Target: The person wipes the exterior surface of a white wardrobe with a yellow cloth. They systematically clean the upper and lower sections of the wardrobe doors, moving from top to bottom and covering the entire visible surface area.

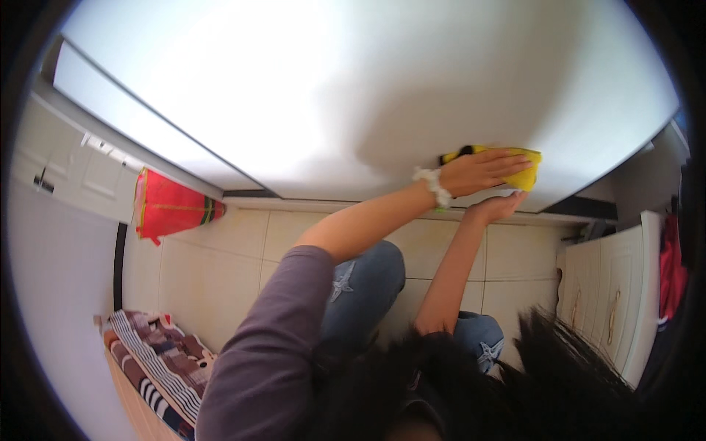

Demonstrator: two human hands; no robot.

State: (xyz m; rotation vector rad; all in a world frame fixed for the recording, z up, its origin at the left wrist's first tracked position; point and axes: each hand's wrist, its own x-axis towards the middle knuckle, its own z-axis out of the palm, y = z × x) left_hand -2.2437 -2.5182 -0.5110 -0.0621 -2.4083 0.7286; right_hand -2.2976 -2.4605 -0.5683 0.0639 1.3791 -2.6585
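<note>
With its fingers spread flat, my left hand [481, 172] presses a yellow cloth with black parts [523, 175] against a large glossy white panel [265, 110]. A fluffy white band [433, 186] circles that wrist. Just below, by the panel's bottom edge, my right hand [494, 208] is held palm up and slightly cupped. Its fingertips come close to the cloth's lower edge; whether they touch it cannot be made out. Nothing shows in the right palm.
A red bag-like item [174, 205] stands at the left by a white door [83, 165]. Patterned bedding [160, 364] lies at lower left. A cream cabinet with handles [604, 286] stands to the right. My bent knees [367, 292] are above the tiled floor [212, 264].
</note>
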